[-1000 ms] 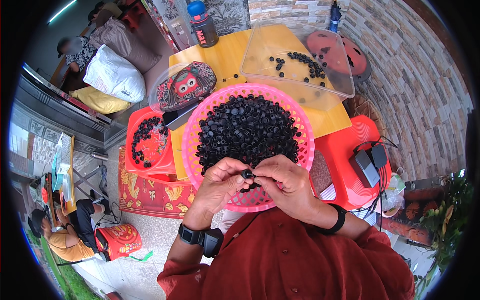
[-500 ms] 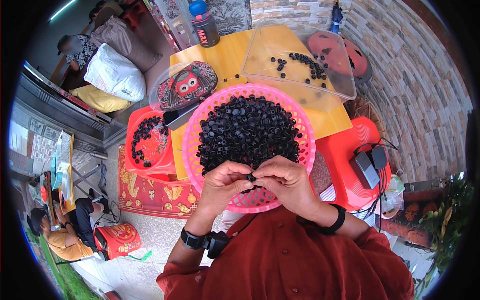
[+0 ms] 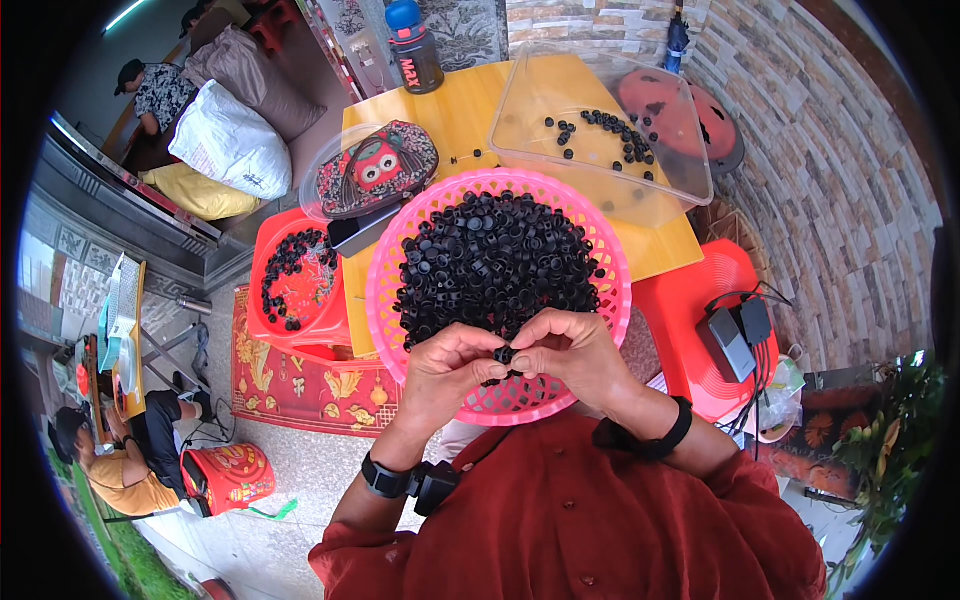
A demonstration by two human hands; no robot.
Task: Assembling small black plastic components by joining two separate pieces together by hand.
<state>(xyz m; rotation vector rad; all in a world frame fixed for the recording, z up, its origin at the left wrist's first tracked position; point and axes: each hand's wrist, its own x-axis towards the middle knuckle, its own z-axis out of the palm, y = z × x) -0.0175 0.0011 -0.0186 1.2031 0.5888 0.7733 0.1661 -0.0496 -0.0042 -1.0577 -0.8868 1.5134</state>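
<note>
Over the near edge of a pink plastic basket [image 3: 622, 300], my two hands meet fingertip to fingertip. My left hand [image 3: 447, 368] pinches a small round black plastic part [image 3: 504, 355] between thumb and fingers. From the other side my right hand [image 3: 572, 358] closes its thumb and forefinger on the same part. More black is visible just under the fingertips, but I cannot tell whether it is held. A large heap of small black ring-shaped parts [image 3: 495, 260] fills the basket below.
Behind the basket, a yellow table [image 3: 465, 90] bears a clear plastic box [image 3: 515, 130] with several black parts, an owl-patterned pouch [image 3: 380, 170] and a bottle [image 3: 418, 60]. Red stools [image 3: 262, 240] flank it, the right one under black power adapters [image 3: 725, 345]. Another person [image 3: 125, 470] sits far left.
The view has shifted slightly. My hands stay together at the basket's near edge, and the black part between my fingertips shows a little more now.
</note>
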